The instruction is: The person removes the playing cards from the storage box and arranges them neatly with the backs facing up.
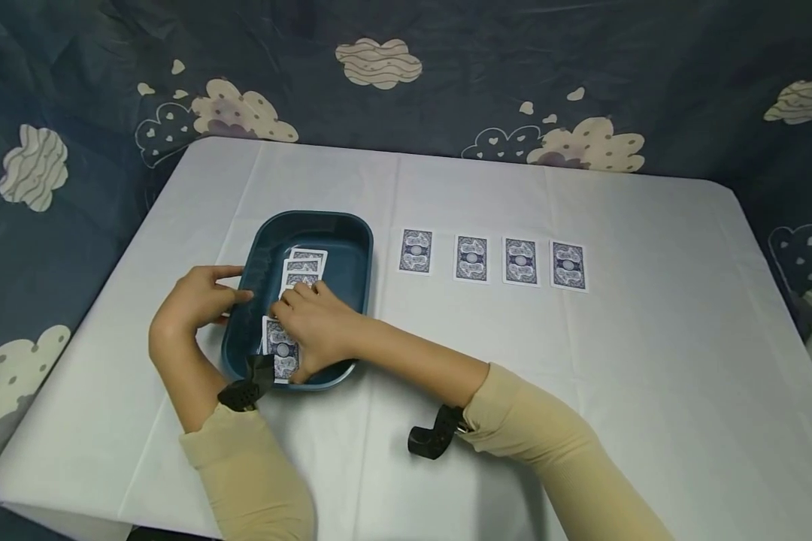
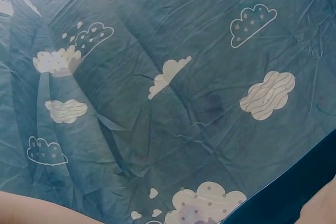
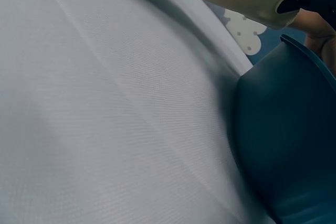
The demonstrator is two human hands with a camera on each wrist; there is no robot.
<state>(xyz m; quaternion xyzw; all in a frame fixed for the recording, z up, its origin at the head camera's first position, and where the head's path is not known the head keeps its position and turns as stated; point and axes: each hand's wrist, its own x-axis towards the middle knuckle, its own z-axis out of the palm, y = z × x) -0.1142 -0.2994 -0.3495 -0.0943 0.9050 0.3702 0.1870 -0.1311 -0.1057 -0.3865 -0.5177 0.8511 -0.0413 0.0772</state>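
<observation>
A dark teal tray stands on the left part of the table. My left hand holds its left rim, thumb over the edge and other fingers outside. Reaching into the tray, my right hand grips a face-down playing card with a blue patterned back; its thumb lies at the card's lower right corner and its fingers bend at the upper end. Beyond those fingers, several overlapping playing cards lie on the tray floor, partly hidden by the hand. The right wrist view shows the tray's outer wall.
Right of the tray, a row of face-down cards lies on the white cloth: one card nearest the tray, then another card, a third card and the rightmost card. A dark cloud-patterned curtain hangs behind the table.
</observation>
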